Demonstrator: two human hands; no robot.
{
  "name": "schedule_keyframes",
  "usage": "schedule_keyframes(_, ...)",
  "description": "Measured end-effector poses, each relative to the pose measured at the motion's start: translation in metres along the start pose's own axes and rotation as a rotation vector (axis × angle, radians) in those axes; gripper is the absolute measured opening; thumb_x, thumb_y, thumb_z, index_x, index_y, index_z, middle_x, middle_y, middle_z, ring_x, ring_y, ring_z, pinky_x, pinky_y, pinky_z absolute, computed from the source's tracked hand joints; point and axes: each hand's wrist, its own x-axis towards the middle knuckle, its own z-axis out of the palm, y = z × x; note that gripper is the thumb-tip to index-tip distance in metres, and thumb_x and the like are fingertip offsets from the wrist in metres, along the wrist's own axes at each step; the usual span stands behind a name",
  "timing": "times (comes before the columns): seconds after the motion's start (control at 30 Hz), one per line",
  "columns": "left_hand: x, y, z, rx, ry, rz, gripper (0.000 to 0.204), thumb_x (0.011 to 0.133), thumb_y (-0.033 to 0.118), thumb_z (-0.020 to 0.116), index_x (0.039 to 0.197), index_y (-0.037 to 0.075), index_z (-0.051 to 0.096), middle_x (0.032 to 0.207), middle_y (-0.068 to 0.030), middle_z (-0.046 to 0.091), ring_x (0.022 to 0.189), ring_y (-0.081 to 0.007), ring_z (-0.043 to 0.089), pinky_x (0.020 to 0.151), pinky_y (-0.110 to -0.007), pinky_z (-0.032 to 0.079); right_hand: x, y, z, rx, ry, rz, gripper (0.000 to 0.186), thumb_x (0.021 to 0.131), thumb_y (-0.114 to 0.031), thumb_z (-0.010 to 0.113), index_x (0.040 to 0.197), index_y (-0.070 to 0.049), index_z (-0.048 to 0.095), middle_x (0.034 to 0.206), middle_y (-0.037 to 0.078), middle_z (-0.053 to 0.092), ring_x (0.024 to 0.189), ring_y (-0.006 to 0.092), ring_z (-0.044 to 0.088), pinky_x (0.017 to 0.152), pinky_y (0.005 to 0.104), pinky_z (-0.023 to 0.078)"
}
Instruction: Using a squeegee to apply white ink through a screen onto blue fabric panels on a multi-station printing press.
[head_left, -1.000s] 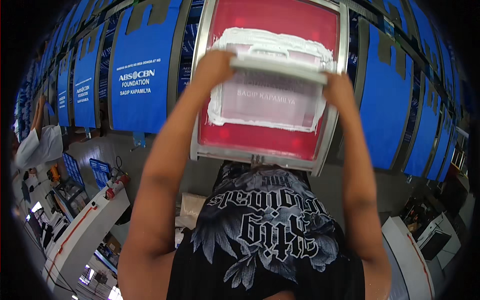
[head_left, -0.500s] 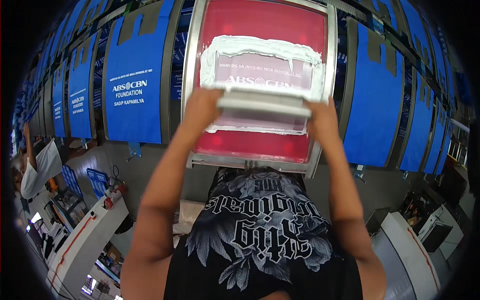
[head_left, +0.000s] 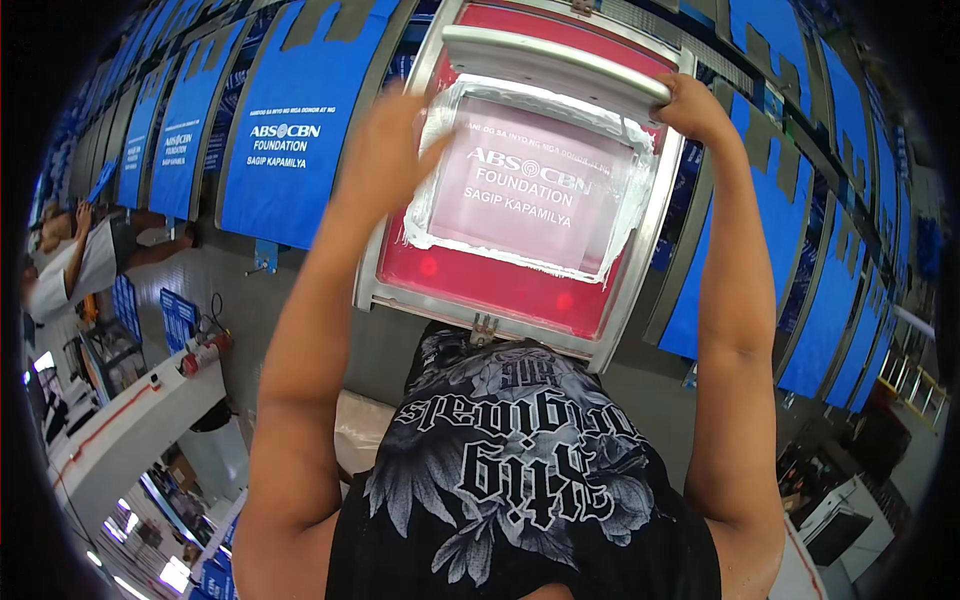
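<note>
A metal-framed printing screen (head_left: 441, 305) lies in front of me, its red mesh (head_left: 495, 281) surrounding a pale translucent panel (head_left: 535, 240) with reversed-out white lettering and thick white paste (head_left: 630, 246) round the edges. A long silver squeegee (head_left: 548, 62) lies across the top of the screen, slightly tilted. My right hand (head_left: 690, 108) is closed on the squeegee's right end. My left hand (head_left: 395, 145), blurred by motion, is off the squeegee beside the screen's left edge, thumb and fingers apart.
Rows of blue fabric bag pieces (head_left: 290, 190) on grey boards (head_left: 205, 140) run left and right along rails. A person in a white top (head_left: 70, 270) works at far left. Below are a white counter (head_left: 130, 415) with a red line, and dark equipment (head_left: 830, 510) at lower right.
The squeegee has moved from mid-panel up to the screen's top edge. My left hand has let go of it; my right hand has risen with it. The view has rotated slightly.
</note>
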Motion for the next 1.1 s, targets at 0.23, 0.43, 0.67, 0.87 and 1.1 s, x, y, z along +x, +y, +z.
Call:
schedule_keyframes(0.23, -0.275, 0.042, 0.045, -0.699, -1.113, -0.747, 0.050, 0.088, 0.050, 0.055, 0.088, 0.001, 0.067, 0.066, -0.0082, 0.061, 0.064, -0.0157, 0.057, 0.064, -0.031, 0.046, 0.015, -0.015, 0.024, -0.110, -0.125, 0.014, 0.047, 0.061, -0.014, 0.068, 0.107, -0.003, 0.063, 0.094, 0.019, 0.066, 0.088, 0.0311, 0.064, 0.082, 0.0357, 0.048)
schedule_keyframes(0.43, -0.264, 0.046, 0.035, -1.141, -1.221, -0.846, 0.045, 0.091, 0.042, 0.055, 0.077, 0.000, 0.064, 0.063, 0.0043, 0.051, 0.063, -0.0026, 0.042, 0.057, -0.021, 0.039, 0.032, -0.053, 0.040, -0.239, 0.033, -0.076, 0.049, 0.061, -0.009, 0.057, 0.109, -0.003, 0.062, 0.100, 0.022, 0.064, 0.095, 0.0360, 0.060, 0.085, 0.0374, 0.047)
schedule_keyframes(0.67, -0.243, 0.068, 0.021, -1.177, -1.123, -0.742, 0.044, 0.094, 0.040, 0.049, 0.074, 0.004, 0.063, 0.059, 0.0002, 0.054, 0.055, -0.0078, 0.048, 0.052, -0.022, 0.039, -0.073, -0.100, 0.063, -0.211, 0.043, -0.059, 0.051, 0.061, -0.003, 0.057, 0.112, -0.009, 0.063, 0.097, 0.021, 0.065, 0.092, 0.0361, 0.062, 0.083, 0.0397, 0.049)
schedule_keyframes(0.87, -0.252, 0.063, 0.033, -1.164, -1.079, -0.789, 0.048, 0.092, 0.045, 0.050, 0.073, 0.004, 0.063, 0.057, -0.0007, 0.054, 0.049, -0.0088, 0.046, 0.046, -0.023, 0.036, -0.234, -0.175, 0.136, -0.197, 0.118, -0.055, 0.046, 0.061, 0.004, 0.057, 0.105, -0.007, 0.062, 0.095, 0.011, 0.064, 0.091, 0.0295, 0.058, 0.086, 0.0392, 0.041)
schedule_keyframes(1.1, -0.263, 0.051, 0.055, -0.881, -1.183, -0.911, 0.052, 0.091, 0.050, 0.049, 0.072, 0.003, 0.062, 0.056, -0.0026, 0.055, 0.047, -0.0104, 0.048, 0.044, -0.025, 0.038, -0.231, -0.129, 0.123, -0.208, 0.275, 0.056, 0.039, 0.066, -0.012, 0.071, 0.104, -0.009, 0.062, 0.095, 0.007, 0.064, 0.096, 0.0270, 0.057, 0.099, 0.0516, 0.029)
